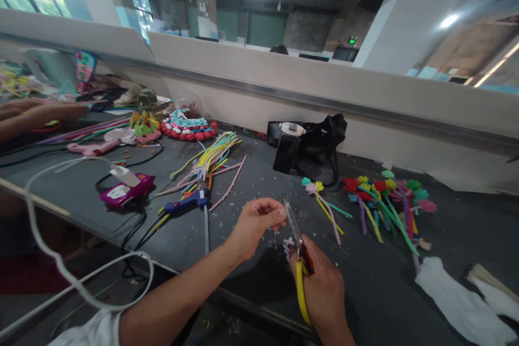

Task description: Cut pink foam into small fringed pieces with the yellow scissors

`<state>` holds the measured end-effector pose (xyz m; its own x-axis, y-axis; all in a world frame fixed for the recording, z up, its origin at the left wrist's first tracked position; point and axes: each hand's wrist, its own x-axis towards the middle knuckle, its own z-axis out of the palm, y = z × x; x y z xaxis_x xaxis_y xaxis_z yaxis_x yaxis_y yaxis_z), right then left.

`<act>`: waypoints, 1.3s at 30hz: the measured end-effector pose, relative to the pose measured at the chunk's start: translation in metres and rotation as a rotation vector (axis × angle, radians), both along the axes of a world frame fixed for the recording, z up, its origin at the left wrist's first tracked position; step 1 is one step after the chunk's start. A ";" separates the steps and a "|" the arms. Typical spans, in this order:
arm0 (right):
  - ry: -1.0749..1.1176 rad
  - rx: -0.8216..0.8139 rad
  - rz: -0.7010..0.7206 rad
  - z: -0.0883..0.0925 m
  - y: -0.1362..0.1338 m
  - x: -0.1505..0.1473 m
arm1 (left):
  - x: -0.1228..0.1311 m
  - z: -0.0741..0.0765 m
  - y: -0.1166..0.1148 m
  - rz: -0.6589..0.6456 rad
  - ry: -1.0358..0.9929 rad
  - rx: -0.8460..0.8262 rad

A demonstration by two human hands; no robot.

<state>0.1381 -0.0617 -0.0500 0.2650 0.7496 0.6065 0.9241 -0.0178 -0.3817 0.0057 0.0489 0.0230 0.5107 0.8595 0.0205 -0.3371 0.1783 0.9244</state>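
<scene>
1. Dark worktop (377, 286), strewn with tiny scraps, stretches before you below a pale partition (243, 65).
2. Your right hand (322, 278) is closed around yellow-handled scissors (299, 275), blades pointing up beside your left hand (255, 221); its fingers are curled, and whether they pinch anything cannot be told.
3. Just beside your right fingers is a lilac piece (288, 246).
4. Farther out: fuzzy flowers (381, 186), a blue glue gun (186, 203) and a purple box (127, 192), its label too blurred to read.
5. Far behind glows a green sign (352, 40), its writing illegible.

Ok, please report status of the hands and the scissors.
Right hand gripping scissors. Left hand beside blades, grip unclear. Blue glue gun lying left, apart from hands.
</scene>
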 end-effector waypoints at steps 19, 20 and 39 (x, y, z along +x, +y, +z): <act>-0.012 0.030 -0.009 0.003 0.001 -0.008 | -0.001 0.002 -0.003 -0.016 -0.043 -0.080; -0.005 0.029 -0.008 0.003 0.001 -0.008 | -0.001 0.002 -0.003 -0.015 -0.038 -0.079; 0.069 0.022 -0.062 0.010 0.000 -0.012 | -0.002 0.005 -0.002 -0.026 -0.064 -0.086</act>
<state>0.1262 -0.0616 -0.0402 0.3521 0.7175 0.6010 0.8929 -0.0650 -0.4455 0.0036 0.0465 0.0281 0.5325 0.8462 -0.0194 -0.3894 0.2653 0.8821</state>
